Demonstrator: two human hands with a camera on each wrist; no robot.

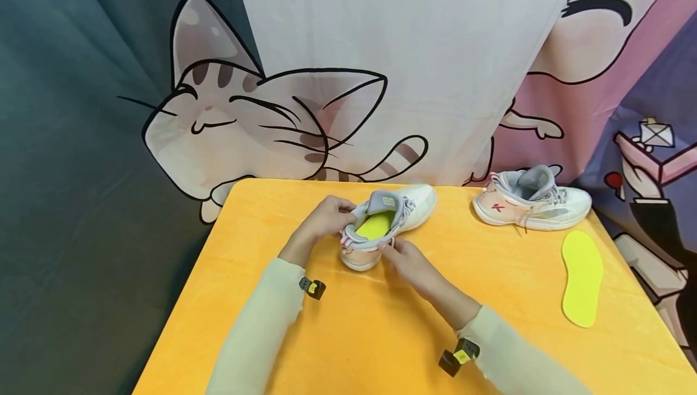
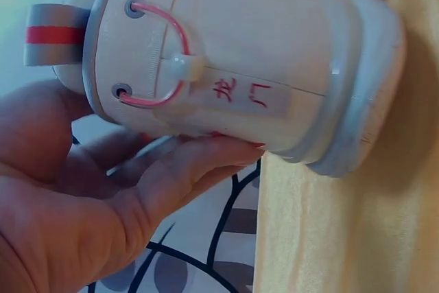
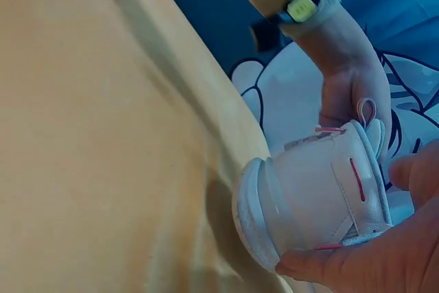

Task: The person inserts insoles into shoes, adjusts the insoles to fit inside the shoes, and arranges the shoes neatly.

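A white and pale pink sneaker (image 1: pixel 420 200) sits on the table with its toe pointing away to the right. Inside its opening shows a bright yellow insole (image 1: pixel 374 225). My left hand (image 1: pixel 327 218) holds the sneaker's left side by the collar, thumb along the outside. In the left wrist view, the sneaker's heel (image 2: pixel 233 39) carries a red cord loop, red characters and a grey pull tab with a red stripe. My right hand (image 1: pixel 409 265) grips the opposite side near the heel. The right wrist view has its fingers (image 3: pixel 322 265) against the lower side.
A second sneaker (image 1: pixel 536 216), matching, stands at the back right of the yellow-covered table (image 1: pixel 348 334). Closer in on the right, a loose yellow insole (image 1: pixel 582 280) lies flat. Behind the table's back edge hangs a curtain (image 1: pixel 414 38) printed with a cartoon cat.
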